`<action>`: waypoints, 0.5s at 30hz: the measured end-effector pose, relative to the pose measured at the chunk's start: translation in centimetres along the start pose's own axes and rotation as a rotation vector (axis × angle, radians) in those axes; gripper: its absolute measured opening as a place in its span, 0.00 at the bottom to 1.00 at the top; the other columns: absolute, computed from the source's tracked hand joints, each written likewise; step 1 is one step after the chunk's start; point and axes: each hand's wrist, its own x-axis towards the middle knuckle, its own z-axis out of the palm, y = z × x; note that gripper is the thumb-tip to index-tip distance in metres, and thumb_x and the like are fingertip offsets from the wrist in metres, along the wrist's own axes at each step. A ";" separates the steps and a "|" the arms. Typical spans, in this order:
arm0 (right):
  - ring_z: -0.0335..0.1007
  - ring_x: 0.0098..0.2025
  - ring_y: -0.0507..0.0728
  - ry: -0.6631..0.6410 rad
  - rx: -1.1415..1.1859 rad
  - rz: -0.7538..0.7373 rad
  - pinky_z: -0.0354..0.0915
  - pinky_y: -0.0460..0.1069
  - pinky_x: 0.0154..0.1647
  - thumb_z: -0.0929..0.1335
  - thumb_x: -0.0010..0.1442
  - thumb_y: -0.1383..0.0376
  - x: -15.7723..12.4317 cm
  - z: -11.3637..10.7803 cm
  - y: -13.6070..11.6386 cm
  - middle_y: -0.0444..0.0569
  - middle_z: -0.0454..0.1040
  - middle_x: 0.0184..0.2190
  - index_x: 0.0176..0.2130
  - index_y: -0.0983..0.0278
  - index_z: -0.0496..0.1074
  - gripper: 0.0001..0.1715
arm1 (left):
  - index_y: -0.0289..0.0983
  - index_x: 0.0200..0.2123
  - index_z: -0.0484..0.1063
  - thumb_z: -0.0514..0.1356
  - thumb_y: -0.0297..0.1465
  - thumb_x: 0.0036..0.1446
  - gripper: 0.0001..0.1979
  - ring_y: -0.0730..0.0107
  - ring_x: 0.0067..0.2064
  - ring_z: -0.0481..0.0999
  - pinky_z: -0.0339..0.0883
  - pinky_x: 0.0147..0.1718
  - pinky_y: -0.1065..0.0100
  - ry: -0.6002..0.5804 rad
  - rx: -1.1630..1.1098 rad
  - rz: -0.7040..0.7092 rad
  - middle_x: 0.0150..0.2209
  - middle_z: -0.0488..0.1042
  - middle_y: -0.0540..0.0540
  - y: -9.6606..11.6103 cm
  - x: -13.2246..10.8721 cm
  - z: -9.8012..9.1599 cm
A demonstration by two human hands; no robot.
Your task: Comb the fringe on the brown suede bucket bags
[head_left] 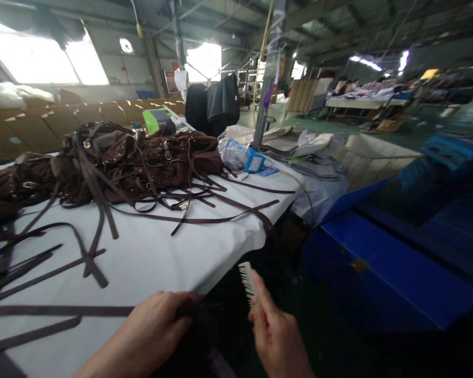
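Right hand (276, 326) points comb (249, 279) away, teeth leftward

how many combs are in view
1: a pale comb in the right hand, beside the white table; others could be hidden under the brown pile.

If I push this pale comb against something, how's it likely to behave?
The pale comb will probably stay stiff, since it stands straight out from the right hand. It looks light, being small and narrow. Its exposed teeth might snag, as gaps show between them.
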 end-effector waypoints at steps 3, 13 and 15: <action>0.74 0.25 0.55 -0.056 0.057 -0.217 0.66 0.45 0.26 0.54 0.63 0.67 0.5 4.4 -4.6 0.50 0.78 0.28 0.66 0.67 0.46 0.33 | 0.44 0.48 0.71 0.55 0.30 0.51 0.19 0.61 0.38 0.77 0.69 0.37 0.66 0.035 -0.208 -0.026 0.37 0.79 0.49 -0.1 0.1 0.5; 0.76 0.25 0.58 -0.177 -0.272 0.201 0.64 0.46 0.22 0.56 0.61 0.72 1.1 4.8 5.6 0.51 0.77 0.22 0.60 0.63 0.62 0.29 | 0.46 0.53 0.62 0.64 0.47 0.46 0.31 0.59 0.34 0.77 0.71 0.32 0.64 0.291 -0.835 -0.228 0.34 0.78 0.50 -2.4 -3.5 -3.9; 0.74 0.22 0.56 -0.004 -0.111 0.124 0.64 0.45 0.22 0.52 0.66 0.66 2.4 1.6 2.3 0.48 0.76 0.21 0.63 0.65 0.56 0.28 | 0.42 0.54 0.60 0.62 0.46 0.50 0.30 0.63 0.30 0.76 0.68 0.27 0.68 0.314 -0.824 -0.204 0.29 0.77 0.50 -1.0 -2.2 -3.1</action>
